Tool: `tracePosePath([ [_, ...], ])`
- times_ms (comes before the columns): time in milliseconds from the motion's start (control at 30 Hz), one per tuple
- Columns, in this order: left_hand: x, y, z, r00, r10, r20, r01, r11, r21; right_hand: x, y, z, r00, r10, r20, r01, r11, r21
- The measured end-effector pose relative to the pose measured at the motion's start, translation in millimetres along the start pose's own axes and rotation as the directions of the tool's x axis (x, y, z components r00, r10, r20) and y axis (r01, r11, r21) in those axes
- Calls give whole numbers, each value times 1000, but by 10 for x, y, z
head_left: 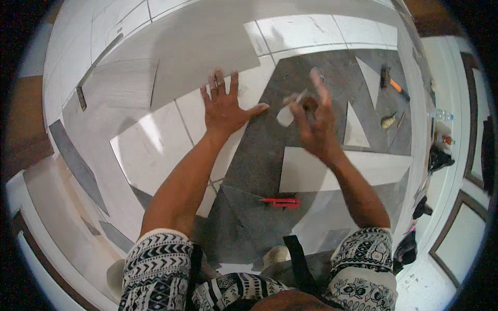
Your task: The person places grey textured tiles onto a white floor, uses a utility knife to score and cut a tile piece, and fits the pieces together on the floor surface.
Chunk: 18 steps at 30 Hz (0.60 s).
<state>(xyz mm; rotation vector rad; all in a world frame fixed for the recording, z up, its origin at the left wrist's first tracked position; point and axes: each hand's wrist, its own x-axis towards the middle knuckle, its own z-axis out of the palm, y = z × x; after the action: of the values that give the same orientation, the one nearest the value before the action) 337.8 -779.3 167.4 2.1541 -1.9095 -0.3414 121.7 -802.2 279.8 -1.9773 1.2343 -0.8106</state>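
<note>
Knees aside, my right hand (pixel 317 124) pinches a small pale scrap (pixel 286 115) above the grey sheet (pixel 259 155); my left hand (pixel 224 108) lies splayed flat there. Blurred fingers could drop it; red cutter (pixel 280 202) lies near.

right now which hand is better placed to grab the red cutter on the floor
Probably the left hand: it lies flat and empty on the floor, while the right hand is raised with a small pale piece at its fingers. The red cutter lies between both forearms.
</note>
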Motion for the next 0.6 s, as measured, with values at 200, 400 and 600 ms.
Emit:
tracePosePath([
  [200, -42, -154, 52, 999, 52, 5, -52, 999, 13, -1000, -531, -55, 994, 108, 26, -110, 924, 366],
  [400, -637, 185, -744, 776, 496, 390, 154, 450, -879, -1566, -903, -483, 970, 239, 44, -238, 899, 369],
  [600, -1599, 1067, -2149, 582, 727, 365, 279, 243, -929, -1720, -1378, -624, 964, 264, 17, -214, 741, 637],
])
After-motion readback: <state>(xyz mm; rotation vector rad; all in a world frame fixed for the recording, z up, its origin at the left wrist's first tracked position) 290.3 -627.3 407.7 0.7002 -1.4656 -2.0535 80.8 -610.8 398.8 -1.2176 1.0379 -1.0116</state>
